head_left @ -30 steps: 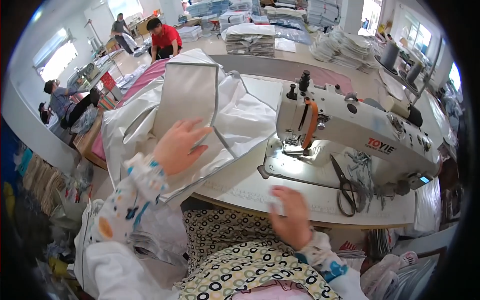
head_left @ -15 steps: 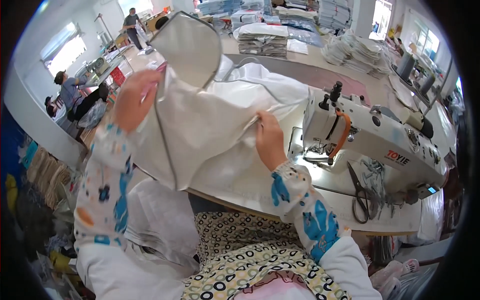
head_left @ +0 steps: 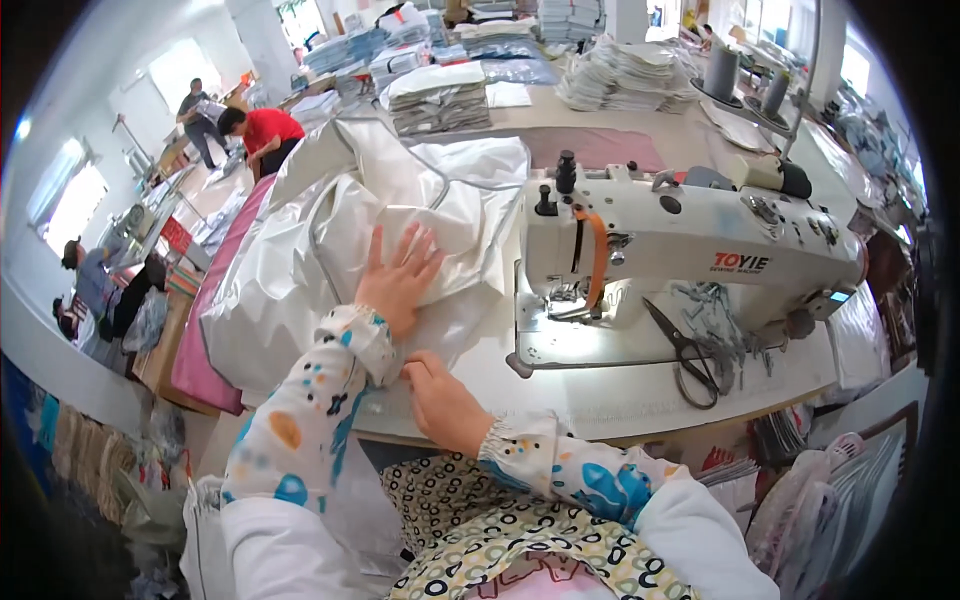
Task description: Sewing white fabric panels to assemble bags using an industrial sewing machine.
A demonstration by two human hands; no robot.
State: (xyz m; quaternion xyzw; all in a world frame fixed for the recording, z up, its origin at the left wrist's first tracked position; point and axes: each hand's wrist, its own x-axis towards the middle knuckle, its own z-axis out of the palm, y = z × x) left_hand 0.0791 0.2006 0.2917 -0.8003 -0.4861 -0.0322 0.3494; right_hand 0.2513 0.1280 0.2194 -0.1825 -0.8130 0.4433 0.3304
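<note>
A white, shiny sewn fabric piece (head_left: 265, 300) with grey piping lies heaped and wrinkled on the table, left of the sewing machine (head_left: 690, 240). My left hand (head_left: 400, 280) rests flat on it, fingers spread. Close to the table's front edge, my right hand (head_left: 445, 405) has its fingers curled together beside my left sleeve cuff; whatever they may hold is hidden. The machine's lit needle area (head_left: 575, 300) is to the right of both hands, apart from them. Black-handled scissors (head_left: 690, 355) lie below the machine's arm.
Grey thread scraps (head_left: 708, 310) lie by the scissors. Behind the machine stand thread cones (head_left: 720, 75). A pink cloth (head_left: 225, 350) hangs over the table's left end. Stacked fabric (head_left: 440, 98) covers the far table. A person in red (head_left: 268, 130) bends at the far left; others work beyond.
The fabric piece, held raised by both hands before, now lies on the table. My left hand has let go and flattened on it; my right hand has moved left and nearer me. The view has turned right.
</note>
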